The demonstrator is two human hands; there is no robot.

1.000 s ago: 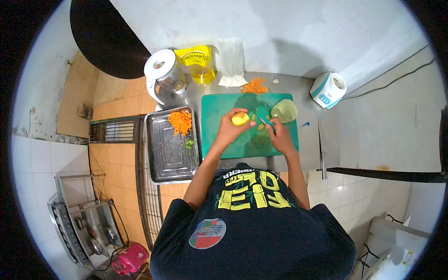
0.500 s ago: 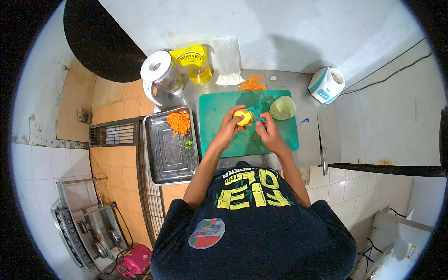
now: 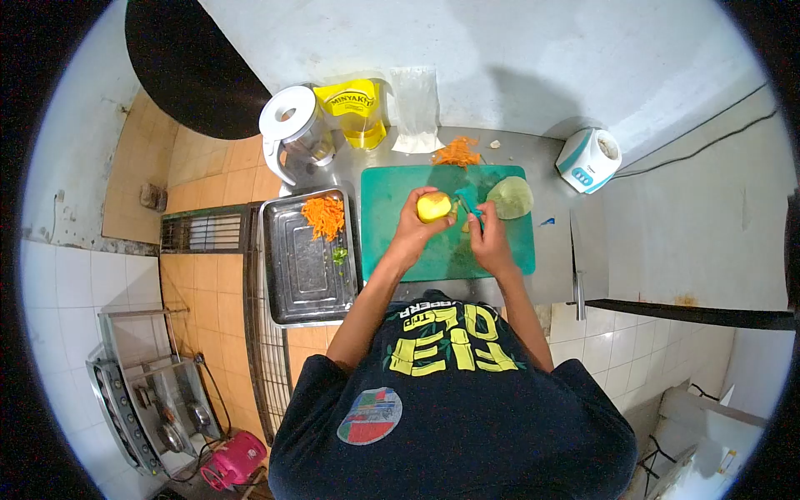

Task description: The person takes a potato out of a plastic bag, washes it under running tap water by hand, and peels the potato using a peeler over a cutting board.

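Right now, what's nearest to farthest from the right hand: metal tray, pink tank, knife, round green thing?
1. Round green thing: on cutting board, near right hand.
2. Knife: counter, right side.
3. Metal tray: left of board.
4. Pink tank: head view's lower left.

The one camera is worn on the head and looks forward and steeply down at the green cutting board (image 3: 446, 250), which lies near the middle of the view. It sits close above the person, so the dark shirt (image 3: 467, 433) fills much of the space below the board, with the left hand (image 3: 409, 225) and right hand (image 3: 492, 246) over the board in sight. The lens is very wide, taking in the pale wall (image 3: 500, 50) beyond the board and orange tiles (image 3: 200, 308) well left of it.
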